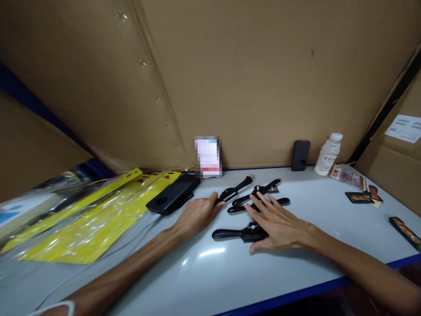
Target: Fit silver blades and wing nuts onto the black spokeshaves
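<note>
Several black spokeshaves with two handles each lie on the grey-white table. My left hand [199, 213] is closed on the near end of the leftmost spokeshave [235, 191], which slants away to the right. Spread fingers of my right hand [279, 224] reach over the others. Under its fingertips are the upper spokeshave [241, 199] and the middle spokeshave [237, 209]. The nearest spokeshave [226, 234] lies by the thumb, its right part hidden under the palm.
Yellow plastic packets [108, 224] cover the left side, beside a black device [173, 193] with a cable. A lit phone screen [208, 157] and a dark phone [300, 156] lean on the cardboard wall [246, 87]. A bottle [328, 156] and small cards [358, 197] are at right.
</note>
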`<state>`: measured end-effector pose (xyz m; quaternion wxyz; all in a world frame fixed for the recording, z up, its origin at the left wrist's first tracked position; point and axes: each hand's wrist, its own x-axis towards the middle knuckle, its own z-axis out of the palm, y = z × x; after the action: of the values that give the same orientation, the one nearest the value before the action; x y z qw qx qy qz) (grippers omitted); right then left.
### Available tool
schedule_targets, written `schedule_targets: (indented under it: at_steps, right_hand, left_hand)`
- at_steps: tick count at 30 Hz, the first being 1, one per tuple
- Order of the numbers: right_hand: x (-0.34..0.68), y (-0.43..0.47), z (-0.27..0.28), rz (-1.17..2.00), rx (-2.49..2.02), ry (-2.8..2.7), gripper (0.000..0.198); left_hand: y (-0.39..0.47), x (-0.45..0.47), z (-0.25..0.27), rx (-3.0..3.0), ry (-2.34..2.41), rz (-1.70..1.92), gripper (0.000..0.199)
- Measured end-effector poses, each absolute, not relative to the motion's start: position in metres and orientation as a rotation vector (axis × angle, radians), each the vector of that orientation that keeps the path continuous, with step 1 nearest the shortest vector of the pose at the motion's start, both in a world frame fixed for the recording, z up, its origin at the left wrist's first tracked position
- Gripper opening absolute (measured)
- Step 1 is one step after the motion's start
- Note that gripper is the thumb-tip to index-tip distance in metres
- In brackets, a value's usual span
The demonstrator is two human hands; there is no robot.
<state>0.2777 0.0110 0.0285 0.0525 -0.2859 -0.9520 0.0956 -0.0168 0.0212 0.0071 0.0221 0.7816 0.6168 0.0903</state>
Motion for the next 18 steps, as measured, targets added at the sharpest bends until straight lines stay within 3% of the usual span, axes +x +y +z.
schedule_targets:
  at_steps: [3,8,15,18]
  right_hand:
    - [0.276,0.013,0.024,0.263,-0.945,-2.881,0.110]
    - [0.268,0.026,0.017,0.169,-1.021,-2.839,0.083]
    - [0.270,0.057,0.014,0.113,-1.054,-2.701,0.065]
    - [0.284,0.077,0.024,0.096,-1.131,-2.482,0.042]
  left_hand:
    - [0.020,-0.019,0.012,2.293,1.851,0.604,0.029]
    - [0.006,-0.012,0.028,2.146,1.609,1.046,0.043]
    - [-0.024,0.008,0.023,2.428,1.093,0.702,0.052]
    - [-0.033,0.015,0.015,2.594,1.011,0.530,0.051]
